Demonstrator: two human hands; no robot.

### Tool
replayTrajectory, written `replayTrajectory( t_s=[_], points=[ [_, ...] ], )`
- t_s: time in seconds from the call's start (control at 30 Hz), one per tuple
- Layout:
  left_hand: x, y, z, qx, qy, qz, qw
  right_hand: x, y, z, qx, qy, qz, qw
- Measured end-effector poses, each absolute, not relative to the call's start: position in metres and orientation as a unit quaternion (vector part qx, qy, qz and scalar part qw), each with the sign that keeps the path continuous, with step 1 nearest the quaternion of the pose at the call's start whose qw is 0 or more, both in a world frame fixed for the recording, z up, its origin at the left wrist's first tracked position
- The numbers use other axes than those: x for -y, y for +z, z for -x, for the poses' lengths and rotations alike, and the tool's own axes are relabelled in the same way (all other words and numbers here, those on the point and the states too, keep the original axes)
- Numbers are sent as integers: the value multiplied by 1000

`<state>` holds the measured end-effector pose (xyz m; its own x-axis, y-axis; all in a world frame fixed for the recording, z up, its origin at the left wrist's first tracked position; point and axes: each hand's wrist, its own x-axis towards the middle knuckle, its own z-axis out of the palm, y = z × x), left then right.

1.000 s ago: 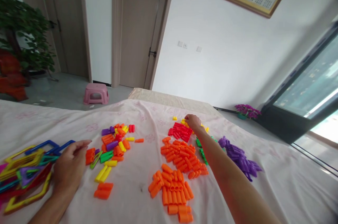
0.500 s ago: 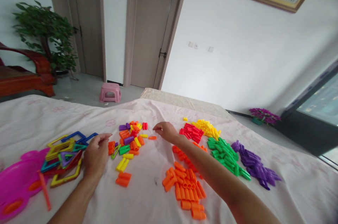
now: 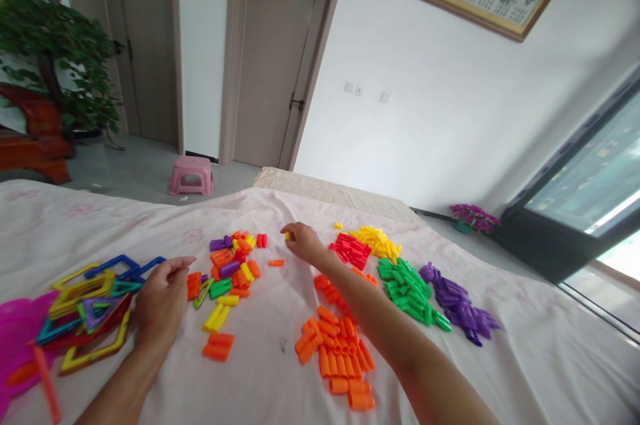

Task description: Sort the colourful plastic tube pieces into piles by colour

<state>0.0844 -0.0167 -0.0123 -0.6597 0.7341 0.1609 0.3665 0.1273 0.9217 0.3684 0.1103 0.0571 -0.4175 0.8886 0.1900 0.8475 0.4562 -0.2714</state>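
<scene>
My right hand (image 3: 303,243) is closed in a pinch around a small yellow plastic building piece (image 3: 287,236), raised over the sheet to the right of a mixed pile. That mixed pile (image 3: 230,269) holds orange, yellow, purple, green and red pieces. A lone orange piece (image 3: 276,263) lies below my right fingertips. Between the mixed pile and a heap of coloured frame-shaped tiles (image 3: 83,301) rests my left hand (image 3: 164,295), fingers stretched out and apparently holding nothing. Single-colour heaps lie to the right: red (image 3: 350,249), yellow (image 3: 379,242), green (image 3: 410,291), purple (image 3: 460,305) and orange (image 3: 345,351).
At the left edge is a pink plastic tray (image 3: 20,325). A pale flowered sheet (image 3: 250,385) covers the work surface. Beyond it stand a pink stool (image 3: 191,175), a wooden chair (image 3: 35,138), a potted plant (image 3: 55,51) and purple flowers (image 3: 473,215).
My right hand has picked up the yellow piece from beside the mixed pile and moved slightly away from it, toward the yellow heap. The view has turned right; my left hand stays by the tiles.
</scene>
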Motion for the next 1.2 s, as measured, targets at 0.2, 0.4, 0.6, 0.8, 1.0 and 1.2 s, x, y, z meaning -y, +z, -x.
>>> replayTrajectory(
  t_s=[0.2,0.4,0.6,0.8,1.0,1.2],
  points=[
    [14,-19,-83,-733,542,-377,163,-153,70,-487,669,26,720,182],
    [15,-19,-83,-739,538,-375,158,-170,60,-546,604,4,783,147],
    [15,-17,-84,-740,537,-371,163,-180,57,-558,581,-49,806,103],
    [17,-12,-86,-739,538,-371,162,-170,70,-535,610,-57,783,109],
    [18,-7,-90,-716,567,-370,173,-133,67,-434,764,79,619,165],
    [16,-9,-89,-712,571,-368,177,-73,53,-332,864,177,447,150]
  ],
)
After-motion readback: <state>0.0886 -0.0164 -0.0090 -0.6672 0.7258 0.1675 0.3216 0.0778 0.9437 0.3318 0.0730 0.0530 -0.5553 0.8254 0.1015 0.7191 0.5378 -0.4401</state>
